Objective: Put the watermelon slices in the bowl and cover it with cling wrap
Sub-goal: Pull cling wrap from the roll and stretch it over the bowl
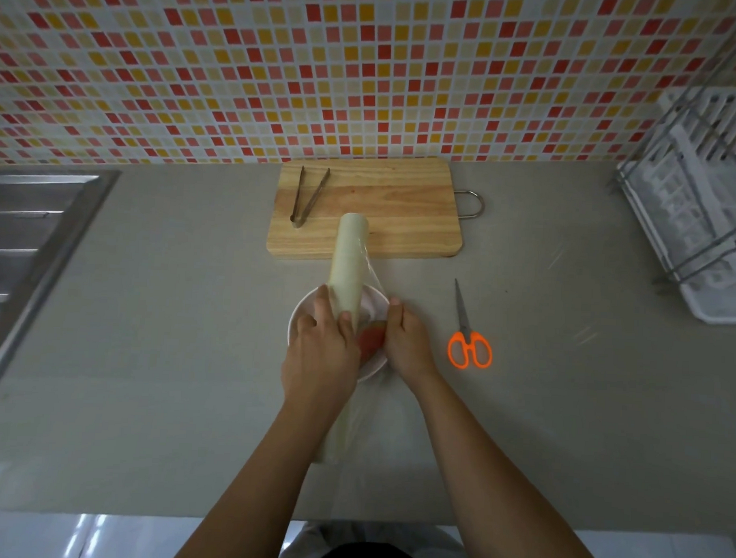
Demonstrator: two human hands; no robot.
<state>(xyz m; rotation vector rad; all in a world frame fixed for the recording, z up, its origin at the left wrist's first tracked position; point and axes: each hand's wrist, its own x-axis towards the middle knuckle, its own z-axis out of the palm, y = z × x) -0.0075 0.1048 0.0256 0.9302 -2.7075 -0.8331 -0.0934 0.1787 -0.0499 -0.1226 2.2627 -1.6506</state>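
Note:
A white bowl (299,318) sits on the grey counter in front of me, with red watermelon (372,340) showing inside it between my hands. A long cream roll of cling wrap (350,265) lies lengthwise above the bowl, pointing away from me. My left hand (319,352) grips the roll from the left. My right hand (405,343) pinches the loose clear film at the roll's right side. A thin sheet of film (374,279) stretches from the roll over the bowl's right half. Much of the bowl is hidden under my hands.
A wooden cutting board (395,204) lies behind the bowl with metal tongs (306,196) on its left part. Orange-handled scissors (467,333) lie to the right. A steel sink (27,230) is at the left, a white dish rack (706,209) at the right.

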